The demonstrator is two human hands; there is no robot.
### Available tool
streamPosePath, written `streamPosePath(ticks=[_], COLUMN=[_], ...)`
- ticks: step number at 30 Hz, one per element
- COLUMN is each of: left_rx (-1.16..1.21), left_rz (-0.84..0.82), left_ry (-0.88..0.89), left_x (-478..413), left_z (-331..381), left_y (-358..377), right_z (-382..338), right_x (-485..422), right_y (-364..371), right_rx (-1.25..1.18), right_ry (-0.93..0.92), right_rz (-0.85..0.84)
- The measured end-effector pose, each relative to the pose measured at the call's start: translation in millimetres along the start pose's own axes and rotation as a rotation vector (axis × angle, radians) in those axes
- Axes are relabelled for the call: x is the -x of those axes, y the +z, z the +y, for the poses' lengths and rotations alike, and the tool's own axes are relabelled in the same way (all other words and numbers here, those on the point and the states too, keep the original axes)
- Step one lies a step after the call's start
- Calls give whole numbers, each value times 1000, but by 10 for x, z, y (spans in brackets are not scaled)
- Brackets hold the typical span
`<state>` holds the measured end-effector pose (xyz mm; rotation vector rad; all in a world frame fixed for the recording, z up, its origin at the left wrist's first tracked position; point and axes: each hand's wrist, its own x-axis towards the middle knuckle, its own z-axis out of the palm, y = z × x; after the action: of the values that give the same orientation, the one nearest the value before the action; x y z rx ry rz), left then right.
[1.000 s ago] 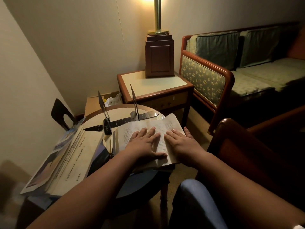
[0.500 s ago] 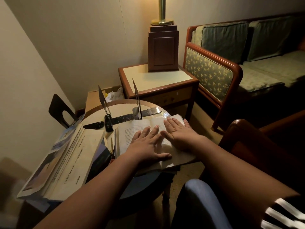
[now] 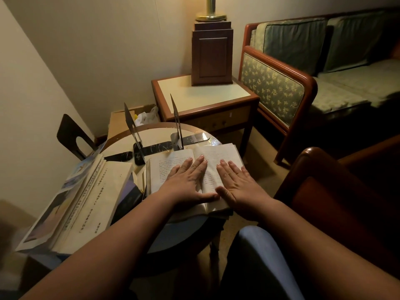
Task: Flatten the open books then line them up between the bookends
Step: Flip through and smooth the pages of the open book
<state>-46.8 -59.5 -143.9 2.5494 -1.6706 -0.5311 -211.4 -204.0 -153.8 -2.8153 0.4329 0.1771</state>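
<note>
Bare left forearm and right forearm, uncovered to the picture's edge. The left hand and right hand have short, rounded fingernails. One knee wears smooth blue-grey cloth.

Nothing legible anywhere. Fine printed lines across both pages of the open book, toward 2 o'clock on the tabletop, too small to read and partly covered by the flat left hand and right hand. At 9 o'clock, vertical columns of dark characters down the pale cover of a large book, too blurred to make out. At 12 o'clock, pale marks on a black bookend base; print or scratches, cannot tell.
</note>
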Motion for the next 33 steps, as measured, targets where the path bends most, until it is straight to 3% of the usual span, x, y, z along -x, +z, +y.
streamPosePath(ticks=[8,17,23,27,33], left_rx=[-5,-35,8,70,140], left_rz=[-30,-27,58,197,178], left_ry=[1,-27,-33,-160,-286], left_x=[-6,22,55,-26,-104], left_z=[0,57,-79,-333,-571], left_y=[-59,-132,-163,-226,-438], right_z=[-75,-6,31,47,68], right_x=[443,-217,-531,-522,-528], right_y=[55,-147,-106,-54,-3], right_rx=[16,-13,-37,-78,-123], right_ry=[3,35,11,-10,-1], right_rz=[-52,-19,14,62,88])
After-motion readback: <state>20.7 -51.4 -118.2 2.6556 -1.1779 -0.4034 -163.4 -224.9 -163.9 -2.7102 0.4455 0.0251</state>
